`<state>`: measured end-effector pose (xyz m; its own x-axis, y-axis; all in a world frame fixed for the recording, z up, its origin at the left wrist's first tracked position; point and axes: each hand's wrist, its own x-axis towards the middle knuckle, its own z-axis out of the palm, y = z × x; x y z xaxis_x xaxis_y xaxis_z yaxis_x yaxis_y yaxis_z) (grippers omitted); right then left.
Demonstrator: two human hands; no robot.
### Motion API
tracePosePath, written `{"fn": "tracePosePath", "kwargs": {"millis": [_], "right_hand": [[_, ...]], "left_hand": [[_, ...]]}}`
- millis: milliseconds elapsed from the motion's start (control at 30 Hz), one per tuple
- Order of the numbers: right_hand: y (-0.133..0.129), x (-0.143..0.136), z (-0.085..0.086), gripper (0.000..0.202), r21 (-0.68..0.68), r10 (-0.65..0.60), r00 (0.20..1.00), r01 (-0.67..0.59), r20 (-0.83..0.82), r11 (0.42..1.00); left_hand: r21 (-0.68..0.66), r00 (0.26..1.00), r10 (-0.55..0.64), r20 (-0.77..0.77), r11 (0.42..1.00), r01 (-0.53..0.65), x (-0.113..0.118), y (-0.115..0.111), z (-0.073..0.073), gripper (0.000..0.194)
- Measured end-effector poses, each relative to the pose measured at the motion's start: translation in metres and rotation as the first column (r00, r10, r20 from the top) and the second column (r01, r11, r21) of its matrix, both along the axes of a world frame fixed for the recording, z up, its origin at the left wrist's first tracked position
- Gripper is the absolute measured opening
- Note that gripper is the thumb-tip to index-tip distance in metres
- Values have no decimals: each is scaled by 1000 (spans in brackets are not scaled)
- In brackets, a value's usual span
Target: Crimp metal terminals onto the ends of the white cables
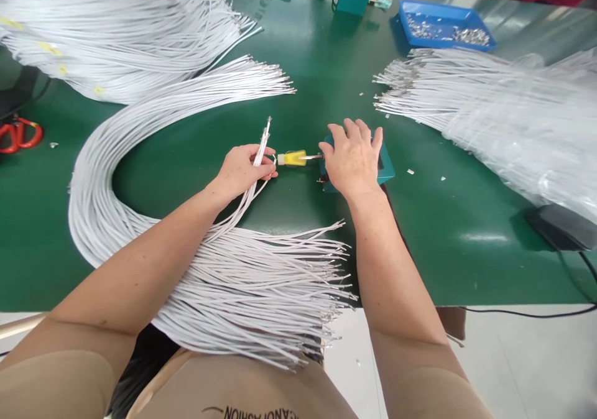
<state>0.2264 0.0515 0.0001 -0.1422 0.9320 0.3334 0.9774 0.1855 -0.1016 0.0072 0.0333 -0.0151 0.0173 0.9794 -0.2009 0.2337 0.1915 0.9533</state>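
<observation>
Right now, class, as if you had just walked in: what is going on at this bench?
A person is working with white wires at a green table. The left hand holds a few wires up near the yellow-handled tool. The right hand rests on a teal device. A large curved bundle lies around the left forearm's side, with more wires beyond it and to the right, near a blue tray of small pieces.

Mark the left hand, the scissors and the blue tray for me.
Left hand (239,171): head view, back of the hand.
Scissors (20,134): head view, orange handles.
Blue tray (445,11): head view, inner far wall.
</observation>
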Motion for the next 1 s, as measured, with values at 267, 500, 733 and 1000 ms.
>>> {"fn": "tracePosePath", "kwargs": {"millis": [267,500,733,1000], "right_hand": [[-17,-29,19,21,43,345,902,-346,-260,937],[-43,-65,11,22,-79,715,571,-800,-403,595],[-53,-70,13,16,-287,632,686,-727,-361,624],[-28,-48,22,22,-397,91,664,-544,-742,739]], "left_hand": [[94,995,58,78,993,-65,-11,-5,13,40],[220,985,-63,163,975,26,-14,-7,13,43],[119,968,-96,232,990,69,-15,-9,14,45],[43,978,-136,159,990,131,-15,-12,12,46]]}}
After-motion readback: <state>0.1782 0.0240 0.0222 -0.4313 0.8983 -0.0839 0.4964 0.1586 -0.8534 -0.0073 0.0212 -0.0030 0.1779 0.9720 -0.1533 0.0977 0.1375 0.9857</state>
